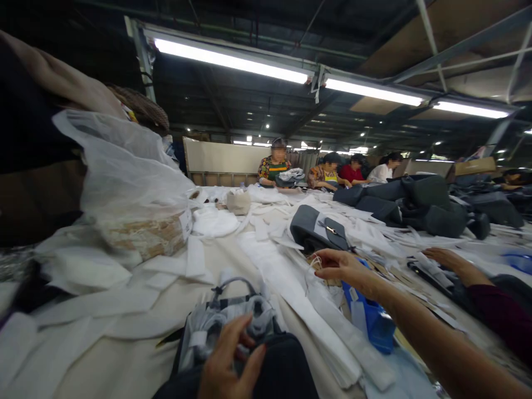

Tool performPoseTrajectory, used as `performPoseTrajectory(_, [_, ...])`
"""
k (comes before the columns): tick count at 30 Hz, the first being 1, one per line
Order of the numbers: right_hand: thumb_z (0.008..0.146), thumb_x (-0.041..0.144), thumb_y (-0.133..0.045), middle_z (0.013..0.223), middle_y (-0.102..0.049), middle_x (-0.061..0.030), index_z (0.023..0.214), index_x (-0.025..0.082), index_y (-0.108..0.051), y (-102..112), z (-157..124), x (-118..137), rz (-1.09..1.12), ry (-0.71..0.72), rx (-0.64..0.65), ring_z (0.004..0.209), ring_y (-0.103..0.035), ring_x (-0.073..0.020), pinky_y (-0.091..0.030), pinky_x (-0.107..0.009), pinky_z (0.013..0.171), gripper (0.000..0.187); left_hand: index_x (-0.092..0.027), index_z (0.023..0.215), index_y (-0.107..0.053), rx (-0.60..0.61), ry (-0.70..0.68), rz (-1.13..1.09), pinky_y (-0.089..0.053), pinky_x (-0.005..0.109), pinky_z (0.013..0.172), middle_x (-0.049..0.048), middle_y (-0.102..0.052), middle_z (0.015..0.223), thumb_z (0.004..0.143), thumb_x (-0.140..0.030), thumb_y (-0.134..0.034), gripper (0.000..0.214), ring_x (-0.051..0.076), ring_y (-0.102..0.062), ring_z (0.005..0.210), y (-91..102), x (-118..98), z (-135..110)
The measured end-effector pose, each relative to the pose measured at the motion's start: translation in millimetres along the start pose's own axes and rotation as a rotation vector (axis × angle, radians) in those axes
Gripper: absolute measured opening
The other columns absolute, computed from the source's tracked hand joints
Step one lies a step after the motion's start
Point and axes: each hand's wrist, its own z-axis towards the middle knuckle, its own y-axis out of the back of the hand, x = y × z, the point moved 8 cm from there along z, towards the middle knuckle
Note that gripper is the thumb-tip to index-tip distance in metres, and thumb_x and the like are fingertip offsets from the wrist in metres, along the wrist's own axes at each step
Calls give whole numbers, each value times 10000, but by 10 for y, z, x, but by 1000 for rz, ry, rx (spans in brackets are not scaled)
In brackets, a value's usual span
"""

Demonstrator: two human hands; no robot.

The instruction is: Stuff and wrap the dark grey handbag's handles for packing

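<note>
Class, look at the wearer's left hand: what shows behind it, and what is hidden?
Behind the left hand show a dark bag, pale wrapping and a curved handle. Whatever lies directly behind the hand is covered and cannot be seen.

No lettering can be read anywhere. Just below and beyond the wrist side of the right grip (pixel 347 270), the blue box (pixel 380 328) bears a small white sticker (pixel 353 294) — too small to make out. Well to that grip's left, the pale label (pixel 185 223) on the wrapped bundle (pixel 145 237) is blurred — likewise unreadable.
</note>
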Motion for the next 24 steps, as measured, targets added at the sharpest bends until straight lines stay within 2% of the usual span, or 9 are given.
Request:
performPoseTrajectory(2, [540, 350, -699, 705, -559, 21, 947, 167, -643, -218, -117, 98, 12, 17, 50, 696, -543, -161, -429, -282, 658, 450, -196, 1129, -549, 111, 344, -233, -442, 228, 521, -37, -606, 578, 731, -308, -652, 426, 135, -570, 516, -407, 105, 32])
performPoseTrajectory(3, [539, 354, -707, 722, -559, 16, 967, 162, -643, -313, -168, 144, 8, 34, 67, 716, -545, -168, -434, -292, 681, 474, -171, 1123, -527, 131, 442, -333, -417, 216, 486, -45, -583, 548, 699, -307, -670, 468, 128, -557, 483, -564, 118, 37])
performPoseTrajectory(5, [547, 354, -710, 781, -577, -4, 991, 158, -645, -483, -255, 222, -22, 81, 102, 779, -552, -189, -439, -323, 756, 489, -166, 1024, -527, 113, 562, -499, -375, 201, 414, 6, -639, 729, 633, -324, -698, 455, 109, -562, 448, -748, 145, 46])
performPoseTrajectory(7, [569, 351, -699, 832, -592, -22, 982, 162, -652, -621, -318, 268, -78, 134, 138, 825, -548, -206, -429, -354, 819, 456, -167, 896, -533, 97, 610, -610, -349, 195, 371, 37, -643, 801, 597, -381, -712, 409, 107, -564, 421, -801, 178, 37])
performPoseTrajectory(11, [603, 358, -686, 888, -601, -43, 998, 159, -641, -780, -379, 216, -152, 171, 165, 859, -536, -220, -420, -368, 828, 445, -148, 697, -556, 123, 621, -636, -355, 184, 396, 3, -592, 551, 611, -496, -699, 386, 104, -537, 405, -654, 254, -37])
performPoseTrajectory(14, [624, 361, -690, 943, -608, -54, 1051, 152, -620, -867, -415, 125, -152, 162, 187, 902, -530, -224, -410, -357, 832, 480, -141, 631, -579, 108, 616, -574, -329, 182, 385, -11, -562, 493, 607, -511, -694, 389, 78, -475, 362, -440, 307, -70])
performPoseTrajectory(19, [660, 322, -682, 898, -598, -32, 1033, 168, -618, -1021, -549, 82, -180, 185, 239, 890, -534, -209, -401, -334, 822, 408, -133, 680, -674, 120, 567, -378, -273, 190, 363, -40, -487, 425, 611, -481, -665, 356, 67, -392, 340, -131, 306, 0])
performPoseTrajectory(24, [704, 268, -623, 906, -577, -41, 1002, 179, -608, -1090, -711, 83, -291, 226, 223, 857, -548, -207, -411, -349, 803, 311, -129, 703, -693, 221, 617, -311, -232, 192, 364, -55, -433, 381, 608, -428, -650, 317, 61, -342, 338, -50, 331, -12])
